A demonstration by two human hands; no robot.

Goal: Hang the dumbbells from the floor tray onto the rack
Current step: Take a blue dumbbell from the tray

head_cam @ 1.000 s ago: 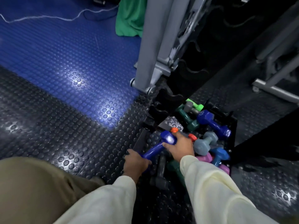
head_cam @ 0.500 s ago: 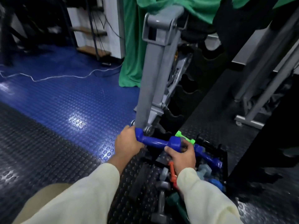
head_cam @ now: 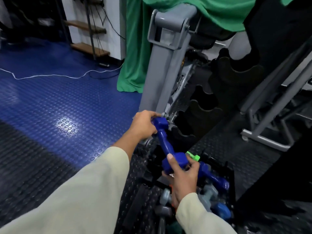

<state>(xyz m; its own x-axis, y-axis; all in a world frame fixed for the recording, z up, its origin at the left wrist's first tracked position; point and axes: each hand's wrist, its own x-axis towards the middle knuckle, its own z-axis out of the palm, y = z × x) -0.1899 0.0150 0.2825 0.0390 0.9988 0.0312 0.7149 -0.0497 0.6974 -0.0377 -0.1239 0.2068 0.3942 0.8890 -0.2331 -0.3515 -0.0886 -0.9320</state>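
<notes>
cream sleeves in lower frame. right hand at lower centre, fingers curled round near head of blue dumbbell. left hand at centre, gripping far head. dumbbell held tilted in air, above floor tray, just beside lowest black rack cradles. more dumbbells piled in tray at lower right: blue, grey, green. grey frame post behind rack. green cloth at upper centre. white cable on blue floor, upper left.
</notes>
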